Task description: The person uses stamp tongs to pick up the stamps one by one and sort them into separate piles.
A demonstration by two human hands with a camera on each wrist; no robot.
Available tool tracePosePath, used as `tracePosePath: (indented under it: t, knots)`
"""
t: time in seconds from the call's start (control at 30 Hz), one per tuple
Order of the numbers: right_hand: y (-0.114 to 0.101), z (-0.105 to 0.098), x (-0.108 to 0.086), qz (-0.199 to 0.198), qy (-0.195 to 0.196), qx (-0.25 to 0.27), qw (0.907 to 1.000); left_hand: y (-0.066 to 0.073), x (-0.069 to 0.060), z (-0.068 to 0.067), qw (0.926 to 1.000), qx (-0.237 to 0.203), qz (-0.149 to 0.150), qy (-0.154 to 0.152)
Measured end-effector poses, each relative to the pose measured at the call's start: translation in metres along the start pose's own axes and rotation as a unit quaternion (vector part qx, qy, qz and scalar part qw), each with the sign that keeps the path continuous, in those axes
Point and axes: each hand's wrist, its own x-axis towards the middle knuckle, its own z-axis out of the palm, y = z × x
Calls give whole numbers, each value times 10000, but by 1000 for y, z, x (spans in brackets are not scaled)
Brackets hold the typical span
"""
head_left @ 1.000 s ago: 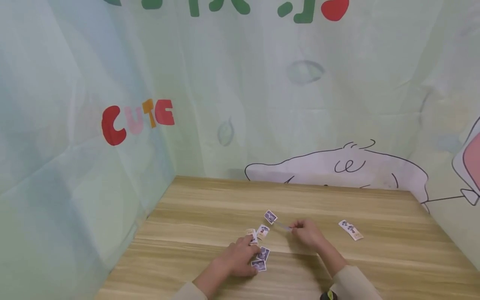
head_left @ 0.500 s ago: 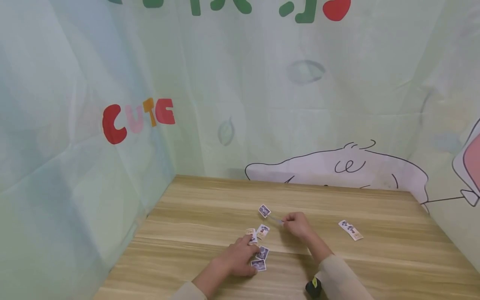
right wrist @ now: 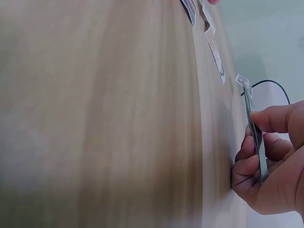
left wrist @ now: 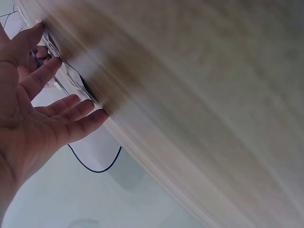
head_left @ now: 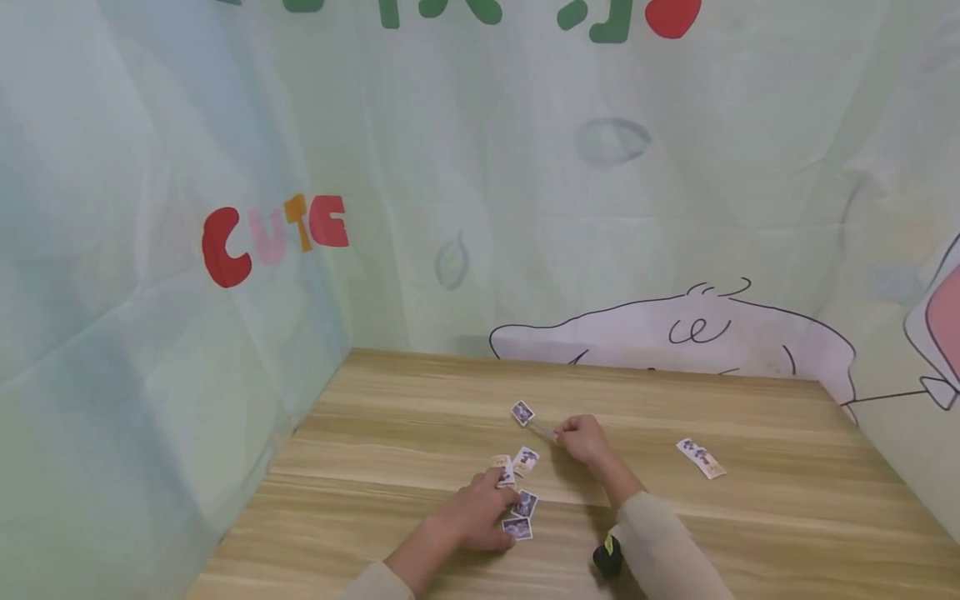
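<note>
In the head view my right hand [head_left: 583,438] pinches a pair of tweezers [right wrist: 259,147] between thumb and fingers. The tweezers' tips hold a small white-edged picture sticker [head_left: 522,412] above the table. My left hand [head_left: 478,512] lies palm down with its fingers spread, fingertips touching the table and the small paper pieces there. Two dark picture stickers [head_left: 517,528] lie by its thumb and forefinger. Near its fingertips are a beige figure sticker [head_left: 527,461] and another paper piece [head_left: 502,468], partly covered by the fingers.
On the right of the wooden table [head_left: 405,400] lies a pair of figure stickers [head_left: 702,458], placed end to end. A black object [head_left: 608,557] with a yellow-green mark sits at the right wrist. Printed cloth walls [head_left: 525,208] stand behind and left of the table.
My right hand has moved left and away from me, carrying the tweezers and the picture sticker along. The left hand and the stickers around it stay in place.
</note>
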Motion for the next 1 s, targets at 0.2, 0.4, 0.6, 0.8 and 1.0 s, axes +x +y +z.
tracePosePath:
  t: [0.2, 0.4, 0.6, 0.8, 1.0]
  knots:
    - [-3, 4, 6, 68, 37, -80, 9999, -3, 1, 2, 10000, -6, 19, -10]
    - [-6, 7, 10, 176, 24, -90, 9998, -1, 1, 1, 10000, -10, -86, -41]
    - [-9, 6, 11, 295, -20, -209, 9993, 1, 0, -1, 9999, -76, -117, -76]
    - [-12, 7, 9, 471, -192, -234, 9984, 4, -1, -4, 9996, -118, -191, -146]
    - [-11, 7, 9, 396, -183, -298, 9986, 3, -1, -4, 9997, -118, -187, -135]
